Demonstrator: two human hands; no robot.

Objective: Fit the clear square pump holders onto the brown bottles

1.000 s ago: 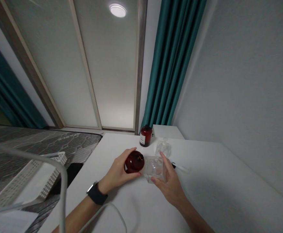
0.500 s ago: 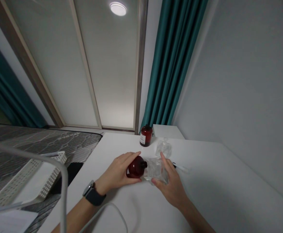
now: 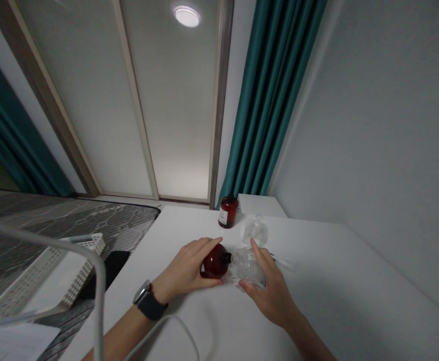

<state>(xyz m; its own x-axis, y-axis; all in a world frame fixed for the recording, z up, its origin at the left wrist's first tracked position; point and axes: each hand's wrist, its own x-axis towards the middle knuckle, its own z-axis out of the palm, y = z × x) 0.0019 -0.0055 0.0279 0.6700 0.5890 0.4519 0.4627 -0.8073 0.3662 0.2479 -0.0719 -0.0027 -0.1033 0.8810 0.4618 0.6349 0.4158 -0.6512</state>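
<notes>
A dark red-brown bottle [image 3: 216,261] with a black neck lies tilted toward the right in the grip of my left hand [image 3: 193,265], thumb and fingers around its body. Clear crinkled plastic [image 3: 244,265] sits just right of the bottle's neck. My right hand [image 3: 270,288] has its thumb and fingers around that plastic, gripping its right side. Behind it rests another piece of clear plastic [image 3: 255,229]. A second red-brown bottle [image 3: 228,211] with a white label stands upright at the back of the white table [image 3: 182,225].
Right of my right hand lies a thin white item [image 3: 285,263]. A white box [image 3: 260,205] stands behind the table. At left are a perforated white basket [image 3: 42,276] and a grey tube [image 3: 98,301] that arches up in front. A pale cable [image 3: 182,323] loops near my left forearm.
Both hands, with the bottle and the clear plastic, have shifted slightly to the right and down in view. Each hand keeps its grip.
</notes>
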